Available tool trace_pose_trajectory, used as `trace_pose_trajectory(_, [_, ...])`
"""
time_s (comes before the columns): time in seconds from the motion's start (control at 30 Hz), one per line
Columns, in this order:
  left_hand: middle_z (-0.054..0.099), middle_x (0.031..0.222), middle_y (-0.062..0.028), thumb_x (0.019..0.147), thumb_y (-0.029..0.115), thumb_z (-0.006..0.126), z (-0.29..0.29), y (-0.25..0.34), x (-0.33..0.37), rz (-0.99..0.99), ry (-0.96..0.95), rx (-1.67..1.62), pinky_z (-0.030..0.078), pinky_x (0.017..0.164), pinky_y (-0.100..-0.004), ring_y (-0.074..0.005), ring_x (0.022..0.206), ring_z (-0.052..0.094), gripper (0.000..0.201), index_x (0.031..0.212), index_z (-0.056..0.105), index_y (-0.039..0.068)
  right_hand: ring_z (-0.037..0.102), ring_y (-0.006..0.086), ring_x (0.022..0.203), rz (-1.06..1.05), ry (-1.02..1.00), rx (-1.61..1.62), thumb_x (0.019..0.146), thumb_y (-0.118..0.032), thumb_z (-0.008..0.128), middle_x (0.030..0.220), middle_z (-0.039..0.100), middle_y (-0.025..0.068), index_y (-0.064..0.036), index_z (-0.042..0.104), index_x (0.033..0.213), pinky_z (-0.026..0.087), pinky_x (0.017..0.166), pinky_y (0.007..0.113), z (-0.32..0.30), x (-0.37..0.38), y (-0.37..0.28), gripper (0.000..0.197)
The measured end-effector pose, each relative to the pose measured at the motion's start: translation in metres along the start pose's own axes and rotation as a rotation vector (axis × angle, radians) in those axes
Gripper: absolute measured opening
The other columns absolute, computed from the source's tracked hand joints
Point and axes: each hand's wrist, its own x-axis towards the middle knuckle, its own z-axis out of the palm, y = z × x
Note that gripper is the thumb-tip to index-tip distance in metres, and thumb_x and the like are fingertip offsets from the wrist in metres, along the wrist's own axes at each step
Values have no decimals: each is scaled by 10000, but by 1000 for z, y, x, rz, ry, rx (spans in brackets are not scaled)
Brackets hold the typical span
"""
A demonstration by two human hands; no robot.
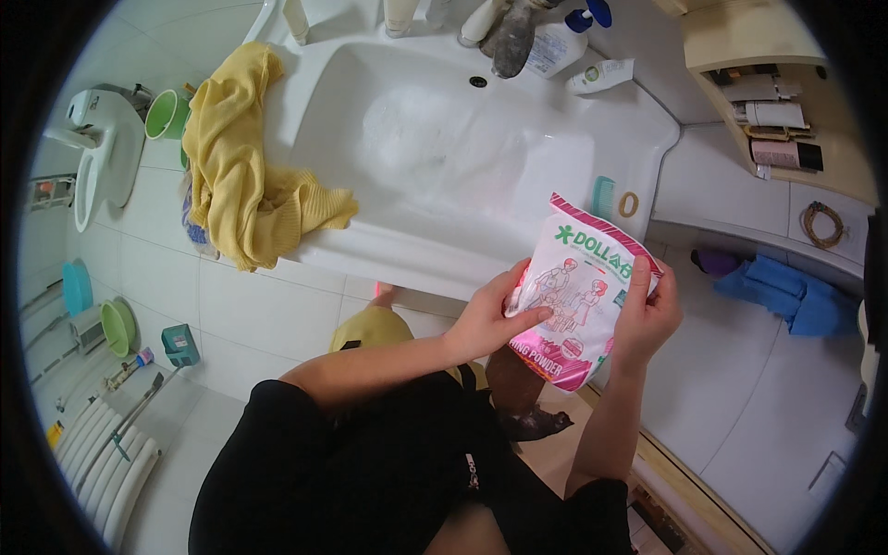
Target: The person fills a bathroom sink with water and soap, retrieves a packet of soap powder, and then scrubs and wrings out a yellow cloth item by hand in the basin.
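Between my hands is a white and pink bag of washing powder (578, 319), its printed side facing up, held over the sink's front edge. My left hand (504, 310) grips its left side, thumb lying across the front. At the upper right corner my right hand (650, 310) is closed on the bag's edge. The white sink (370, 245) has cloudy, whitish water (407, 129) in its basin. A yellow knitted garment (231, 153) is draped over the sink's left rim. Whether the bag is open at its top, I cannot tell.
A teal comb (603, 197) and a tan oval ring (629, 203) lie on the sink's right ledge. Pump bottle (557, 48), tube (601, 77) and dark faucet (513, 42) line the back. Right: shelf (712, 55), blue cloth (786, 294). Left: toilet (116, 153), green basin (117, 327).
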Motion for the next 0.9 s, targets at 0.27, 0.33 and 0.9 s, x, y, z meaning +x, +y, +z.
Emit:
trace_pose_trajectory(0.27, [569,1121,-100,829,128,653,7,10,-5,-3,66,12,436,874,-274,-121,1016,524,628,1346,331,-25,478,71,505,-120,121,27,868,-154,616,629,600,58,9,630,885,375,463,236,-10,-7,0,164])
trace_pose_trajectory(0.33, [576,1111,-101,826,140,659,8,13,-10,-94,60,13,440,873,-272,-121,1009,531,622,1335,345,-30,480,80,503,-88,9,-73,862,-154,625,631,602,66,9,631,890,385,472,244,-8,-5,8,165])
trace_pose_trajectory(0.9, [542,1110,-162,691,231,768,21,0,-21,316,30,873,475,800,-341,-287,952,548,762,1322,395,21,546,58,718,216,-82,306,863,-66,600,783,624,48,28,615,961,437,650,198,-76,-64,55,137])
